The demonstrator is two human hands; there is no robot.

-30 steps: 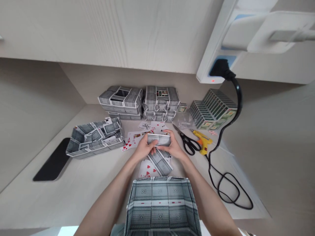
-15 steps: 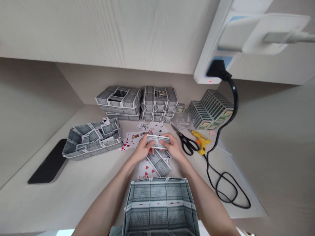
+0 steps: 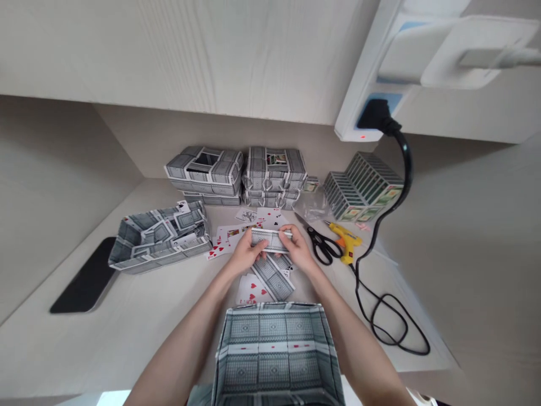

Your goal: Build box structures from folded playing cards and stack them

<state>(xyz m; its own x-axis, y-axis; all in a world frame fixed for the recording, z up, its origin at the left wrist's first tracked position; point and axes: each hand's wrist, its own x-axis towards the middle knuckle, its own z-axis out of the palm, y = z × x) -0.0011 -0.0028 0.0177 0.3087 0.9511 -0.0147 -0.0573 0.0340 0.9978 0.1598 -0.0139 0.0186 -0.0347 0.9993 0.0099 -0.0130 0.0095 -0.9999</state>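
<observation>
Both hands meet over the middle of the desk. My left hand [image 3: 244, 255] and my right hand [image 3: 298, 250] pinch the two ends of a folded piece of grey-backed playing cards [image 3: 269, 239], held just above the desk. Under them lie loose cards [image 3: 270, 277], some face up with red hearts, some face down. A box made of grey-backed cards [image 3: 275, 349] stands close to me, between my forearms.
A low card tray [image 3: 158, 235] lies at the left, beside a black phone [image 3: 84, 279]. Stacked card trays [image 3: 236, 177] and boxed decks [image 3: 363, 189] line the back. Scissors [image 3: 319, 241], a yellow glue gun [image 3: 346, 241] and its black cord [image 3: 386, 316] lie at the right.
The two hands have turned the folded card piece slightly and shifted their fingers along it; the view has drifted a little. Nothing else has moved.
</observation>
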